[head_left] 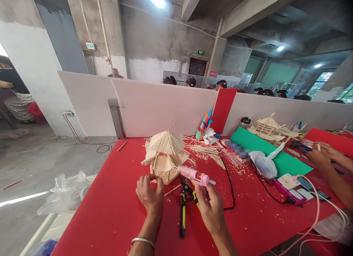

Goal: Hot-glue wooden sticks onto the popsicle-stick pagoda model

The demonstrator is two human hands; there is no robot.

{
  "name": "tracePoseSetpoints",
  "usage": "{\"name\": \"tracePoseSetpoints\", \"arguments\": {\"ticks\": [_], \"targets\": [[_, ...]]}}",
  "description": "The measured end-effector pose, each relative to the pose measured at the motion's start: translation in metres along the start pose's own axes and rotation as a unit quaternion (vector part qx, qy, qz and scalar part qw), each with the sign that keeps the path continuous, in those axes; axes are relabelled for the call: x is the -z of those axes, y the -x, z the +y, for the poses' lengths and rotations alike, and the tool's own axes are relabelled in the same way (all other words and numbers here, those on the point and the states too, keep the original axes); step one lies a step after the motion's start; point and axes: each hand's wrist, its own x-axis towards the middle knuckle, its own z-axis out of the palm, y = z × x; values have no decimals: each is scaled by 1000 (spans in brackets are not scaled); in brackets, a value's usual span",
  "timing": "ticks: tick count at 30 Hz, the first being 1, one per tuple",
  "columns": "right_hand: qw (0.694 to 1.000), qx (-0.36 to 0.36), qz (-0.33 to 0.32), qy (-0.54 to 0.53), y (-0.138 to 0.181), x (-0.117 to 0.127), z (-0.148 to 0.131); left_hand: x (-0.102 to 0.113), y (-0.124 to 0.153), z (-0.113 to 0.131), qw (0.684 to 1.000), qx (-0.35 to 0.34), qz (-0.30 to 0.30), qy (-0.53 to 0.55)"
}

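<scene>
A small pavilion model (166, 144) built of thin wooden sticks, with a tiered roof, stands on the red table. My left hand (150, 195) is at the front left of its base, fingers curled in and thumb by the base edge; what the fingertips hold is hidden. In my right hand (211, 204) is a pink hot glue gun (190, 172), its nozzle pointing left at the model's lower roof, close to it. Yellow-and-black pliers (182, 212) lie between my hands, partly behind the right one. A loose stick (173, 190) lies just before the base.
Behind the model are scattered sticks (204, 149) and a cup of markers (202, 129). A black cord (233, 190) curves right of the glue gun. Further right are a plastic bag (263, 164), a green board (289, 164), a power strip (292, 193) and another person's hands (322, 155).
</scene>
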Motion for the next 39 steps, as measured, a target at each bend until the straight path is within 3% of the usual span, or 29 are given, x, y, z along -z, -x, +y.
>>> {"name": "tracePoseSetpoints", "arguments": {"ticks": [3,9,15,28,39], "targets": [[1000,7,-12,-7,-4,1,-2,2,6,7,999,11,-45,23],[999,22,-43,-18,-11,1,-10,4,9,17,981,111,-160,-12],[999,23,24,30,-18,8,-14,1,6,17,955,136,-260,-31],[998,9,-47,28,-21,15,-12,-6,3,11,943,156,-293,-9],[999,-7,-52,-4,-20,15,-11,-9,4,6,950,135,-280,-5]]}}
